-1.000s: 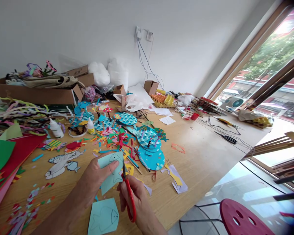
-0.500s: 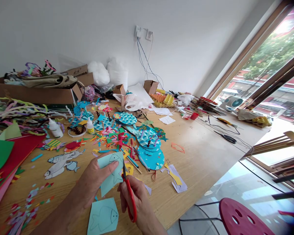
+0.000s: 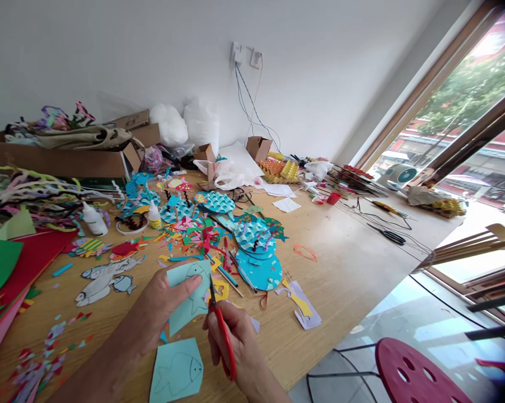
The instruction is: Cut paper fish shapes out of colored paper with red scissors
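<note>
My left hand [image 3: 171,299] pinches a light-blue sheet of paper [image 3: 185,322] with a fish drawn on it, thumb on top across the drawing. In my right hand [image 3: 235,330] is a pair of red-handled scissors [image 3: 224,344], its blades pointing up along the sheet's right edge. Whether the blades touch the paper is hard to tell. Below the hands, a second light-blue paper [image 3: 177,369] with a pencilled fish lies on the table. Paper fish cutouts [image 3: 105,280] in white and blue lie to the left.
Colored paper scraps and pencils [image 3: 225,274] lie ahead, beside blue decorated discs [image 3: 258,266]. Glue bottles [image 3: 95,219] stand left, near red sheets [image 3: 34,263]. Black scissors [image 3: 387,234] lie far right. A red stool [image 3: 416,372] stands past the table's right edge.
The sheet in my left hand has shifted slightly left, and the scissor blades now sit a little apart from its right edge. Both hands keep their grip.
</note>
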`<state>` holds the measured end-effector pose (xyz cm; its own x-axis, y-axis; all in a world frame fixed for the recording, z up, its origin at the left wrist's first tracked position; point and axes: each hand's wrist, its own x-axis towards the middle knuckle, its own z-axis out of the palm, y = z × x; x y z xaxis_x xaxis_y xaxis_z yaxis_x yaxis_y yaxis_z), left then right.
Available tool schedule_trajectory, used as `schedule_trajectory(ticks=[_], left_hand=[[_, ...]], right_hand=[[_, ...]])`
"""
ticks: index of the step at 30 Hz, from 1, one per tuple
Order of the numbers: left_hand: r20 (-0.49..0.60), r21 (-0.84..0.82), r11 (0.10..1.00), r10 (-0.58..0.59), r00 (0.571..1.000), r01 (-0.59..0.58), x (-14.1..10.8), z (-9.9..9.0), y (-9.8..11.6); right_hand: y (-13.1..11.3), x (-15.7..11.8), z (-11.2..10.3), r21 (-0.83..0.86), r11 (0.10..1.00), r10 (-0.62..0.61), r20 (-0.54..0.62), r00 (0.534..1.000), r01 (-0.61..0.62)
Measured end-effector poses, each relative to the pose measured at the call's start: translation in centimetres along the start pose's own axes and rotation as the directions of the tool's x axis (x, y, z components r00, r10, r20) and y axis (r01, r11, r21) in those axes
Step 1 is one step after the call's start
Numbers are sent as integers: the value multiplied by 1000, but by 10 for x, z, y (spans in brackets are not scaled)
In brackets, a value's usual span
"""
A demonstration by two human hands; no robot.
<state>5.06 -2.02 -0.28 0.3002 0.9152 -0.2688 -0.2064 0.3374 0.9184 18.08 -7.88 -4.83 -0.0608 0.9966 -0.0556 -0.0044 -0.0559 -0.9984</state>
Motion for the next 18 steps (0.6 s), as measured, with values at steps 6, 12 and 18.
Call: schedule_trajectory(ticks=[6, 12, 18], left_hand=[[10, 5, 1000, -30, 1000, 30, -1, -1, 4], [-14, 54, 998, -36, 999, 36, 0, -4, 6], [-3, 73, 996, -41, 999, 41, 1, -5, 6]], right_hand=[[0, -2, -3, -35, 999, 1, 24, 1000, 0], [0, -2, -8, -141, 990, 3, 11, 1000, -2], [0, -3, -9, -196, 981, 0, 9, 1000, 2]])
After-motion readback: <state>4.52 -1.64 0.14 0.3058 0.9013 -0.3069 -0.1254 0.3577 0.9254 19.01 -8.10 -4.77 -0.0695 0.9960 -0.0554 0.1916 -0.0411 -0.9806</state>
